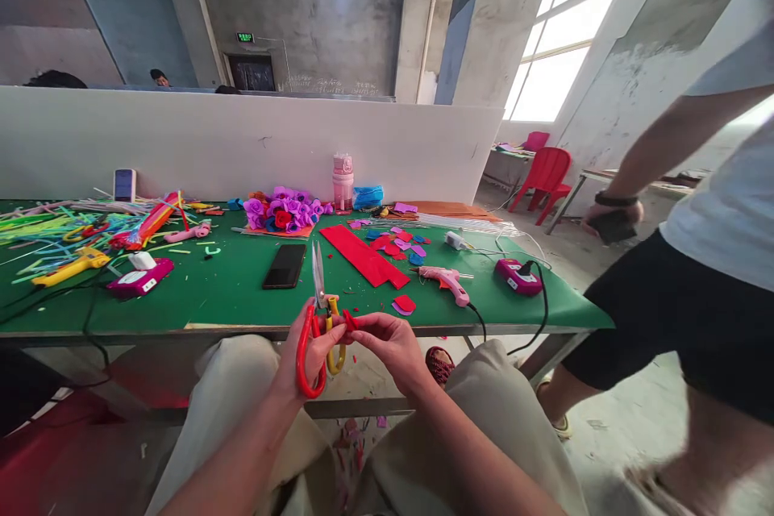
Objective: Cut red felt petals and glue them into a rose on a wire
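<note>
My left hand (308,347) is closed round scissors (319,274), whose blades point up and away; one handle loop is red, the other yellow. Between my two hands is a small red piece (349,321), perhaps paper or felt. The fingertips of my right hand (390,343) pinch it, and my left fingertips touch its near side. Just beyond, a long red strip (363,255) lies flat on the green table (230,306). Red, purple and blue petal-shaped cutouts (400,243) are scattered to its right.
A black phone (284,266), a pink glue gun (446,282) with a cord and a magenta power socket (518,276) lie on the table. Purple flowers (287,210) and a pink bottle (343,181) stand behind. Coloured sticks (54,230) fill the left. A person (683,218) is close at right.
</note>
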`<state>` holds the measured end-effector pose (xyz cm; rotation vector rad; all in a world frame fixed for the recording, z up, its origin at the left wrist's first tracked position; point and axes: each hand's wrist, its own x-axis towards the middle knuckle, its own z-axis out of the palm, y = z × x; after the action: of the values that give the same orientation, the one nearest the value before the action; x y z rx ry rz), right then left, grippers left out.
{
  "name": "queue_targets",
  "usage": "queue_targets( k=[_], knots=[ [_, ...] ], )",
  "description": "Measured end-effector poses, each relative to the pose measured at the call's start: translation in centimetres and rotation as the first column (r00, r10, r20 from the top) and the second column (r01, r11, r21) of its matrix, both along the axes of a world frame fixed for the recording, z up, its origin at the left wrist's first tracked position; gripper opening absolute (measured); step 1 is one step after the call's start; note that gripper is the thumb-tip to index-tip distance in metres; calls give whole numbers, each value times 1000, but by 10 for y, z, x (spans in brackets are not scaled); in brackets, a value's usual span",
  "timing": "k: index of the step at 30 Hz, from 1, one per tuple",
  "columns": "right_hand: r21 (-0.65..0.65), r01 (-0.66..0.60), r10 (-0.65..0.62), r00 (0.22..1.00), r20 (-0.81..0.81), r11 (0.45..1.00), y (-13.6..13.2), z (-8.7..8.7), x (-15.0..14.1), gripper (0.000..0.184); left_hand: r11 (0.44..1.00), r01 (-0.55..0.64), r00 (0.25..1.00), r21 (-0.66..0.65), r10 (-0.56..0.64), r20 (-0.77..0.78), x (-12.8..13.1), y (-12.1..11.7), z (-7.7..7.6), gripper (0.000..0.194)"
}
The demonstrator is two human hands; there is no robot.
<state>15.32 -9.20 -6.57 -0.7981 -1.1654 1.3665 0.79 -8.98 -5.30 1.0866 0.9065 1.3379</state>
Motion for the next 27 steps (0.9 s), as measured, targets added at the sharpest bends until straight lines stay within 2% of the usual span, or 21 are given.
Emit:
queue_targets(
  k=[3, 5, 8, 12, 16, 22, 27],
  knots=[
    [120, 81, -96, 987, 130, 990, 0, -2, 0, 18, 999, 7, 998, -48, -4, 59, 0, 2, -3, 53],
    [231, 134, -185, 958, 217, 964, -1, -2, 0, 14, 997, 14, 996, -79, -8, 86, 0, 2, -3, 54],
    [410, 186, -323, 898, 298, 893, -4, 0, 0, 9, 996, 23, 994, -84, -14, 106, 1, 2, -1, 53],
    [590, 185, -458, 816, 354, 786, -7, -1, -2, 21, 999, 12, 992, -41, -7, 125, 2, -1, 3, 52],
    [654, 179, -526, 759, 383, 735, -7, -7, -6, 28, 999, -11, 989, -46, 18, 145, 3, -1, 5, 51],
    [705, 186, -607, 682, 408, 684, -6, -8, -10, 19, 997, -30, 983, -69, 42, 178, 6, 1, 0, 51],
    [805, 69, -690, 562, 456, 589, -9, -1, -12, 18, 986, -18, 963, -167, 62, 264, 9, 1, 2, 43]
  ],
)
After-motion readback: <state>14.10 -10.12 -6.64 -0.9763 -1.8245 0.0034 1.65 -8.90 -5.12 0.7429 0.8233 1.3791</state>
